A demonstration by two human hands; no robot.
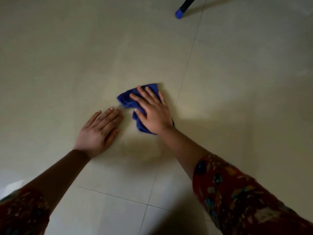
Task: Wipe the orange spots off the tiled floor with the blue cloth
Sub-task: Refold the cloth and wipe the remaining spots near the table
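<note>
A crumpled blue cloth (126, 99) lies on the pale tiled floor (67, 65) near the middle of the view. My right hand (152, 111) presses flat on the cloth with straight, spread fingers, covering most of it. My left hand (100, 131) rests flat on the bare tile just left of the cloth, fingertips close to its edge. No orange spots show on the tiles; a faint yellowish smear surrounds the cloth.
A black pole with a blue tip (180, 12) touches the floor at the top right. Grout lines (186, 68) run up the floor right of the cloth and across near my arms. Dark shadow lies at the bottom.
</note>
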